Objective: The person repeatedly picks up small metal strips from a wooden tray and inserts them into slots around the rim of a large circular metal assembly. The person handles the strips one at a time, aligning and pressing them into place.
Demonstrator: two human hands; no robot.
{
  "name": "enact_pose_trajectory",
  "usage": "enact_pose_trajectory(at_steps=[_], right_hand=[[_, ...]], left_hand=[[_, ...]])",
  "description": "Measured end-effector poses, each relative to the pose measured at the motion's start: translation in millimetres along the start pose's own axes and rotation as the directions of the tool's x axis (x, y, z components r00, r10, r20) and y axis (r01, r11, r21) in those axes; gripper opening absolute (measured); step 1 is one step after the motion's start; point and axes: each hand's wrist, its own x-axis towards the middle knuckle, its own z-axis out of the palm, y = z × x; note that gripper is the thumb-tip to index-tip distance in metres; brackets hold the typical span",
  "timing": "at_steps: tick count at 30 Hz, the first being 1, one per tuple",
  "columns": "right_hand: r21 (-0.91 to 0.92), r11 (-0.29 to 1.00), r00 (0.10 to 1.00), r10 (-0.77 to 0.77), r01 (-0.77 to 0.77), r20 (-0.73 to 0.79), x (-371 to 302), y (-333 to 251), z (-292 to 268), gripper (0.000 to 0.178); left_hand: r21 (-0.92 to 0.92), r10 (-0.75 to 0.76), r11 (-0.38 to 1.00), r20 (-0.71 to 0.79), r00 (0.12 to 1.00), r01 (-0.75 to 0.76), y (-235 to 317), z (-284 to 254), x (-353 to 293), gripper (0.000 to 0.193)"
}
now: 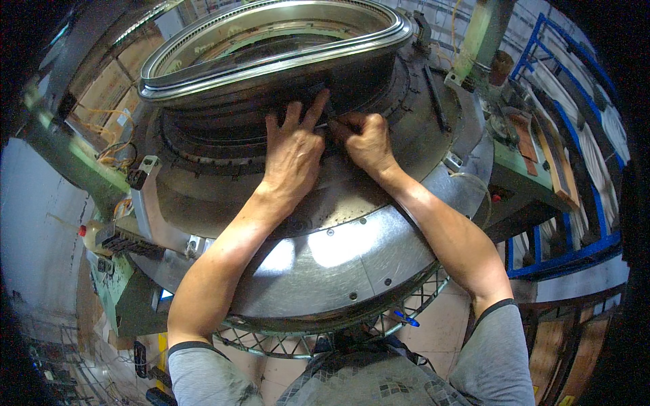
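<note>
A large round metal machine fills the middle, with a raised drum whose dark side wall (217, 116) faces me below a shiny grooved top rim (284, 59). My left hand (292, 152) lies against the lower part of this wall. Its fingers are stretched and spread, the index finger pointing up along the dark surface. Just to its right, my right hand (371, 145) is closed, thumb and index finger pinched together close to the wall. Whatever sits between those fingertips is too dark and small to make out. Both forearms reach across the polished outer ring (359, 254).
A black rod (437, 98) lies on the machine's right shoulder. Green posts (482, 37) flank the machine, with small metal brackets around the ring. A blue metal rack (562, 260) holding white rolls stands at right. A blue-handled item (406, 318) sits at the lattice ring below.
</note>
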Motion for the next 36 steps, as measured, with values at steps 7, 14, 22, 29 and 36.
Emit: enact_pose_trajectory(at_steps=[7,14,22,29,36], right_hand=[[-0.201,0.979,0.998,0.048,-0.037,0.049,-3.3,-23.3,5.6,0.021],[-0.084,0.974,0.975,0.216,-0.211,0.056,-1.7,-7.5,16.0,0.024],[0.05,0.981,0.97,0.178,-0.189,0.166,-21.2,-7.5,-3.7,0.02],[-0.134,0.989,0.996,0.067,-0.06,0.055,-16.6,-21.5,1.3,0.013],[-0.037,0.995,0.98,0.093,-0.088,0.176,-36.7,-10.5,-10.7,0.018]], left_hand=[[-0.034,-0.064,0.997,0.147,0.987,0.07,-15.6,-20.9,-2.1,0.033],[-0.118,0.051,0.992,0.05,0.997,-0.045,-26.6,-23.5,-1.8,0.055],[-0.192,0.057,0.981,0.116,0.992,-0.034,-40.7,-9.0,-2.9,0.07],[-0.307,0.115,0.947,0.06,0.992,-0.091,-49.2,-15.3,0.8,0.066],[-0.357,0.136,0.932,0.206,0.969,-0.055,-37.5,-24.9,0.0,0.077]])
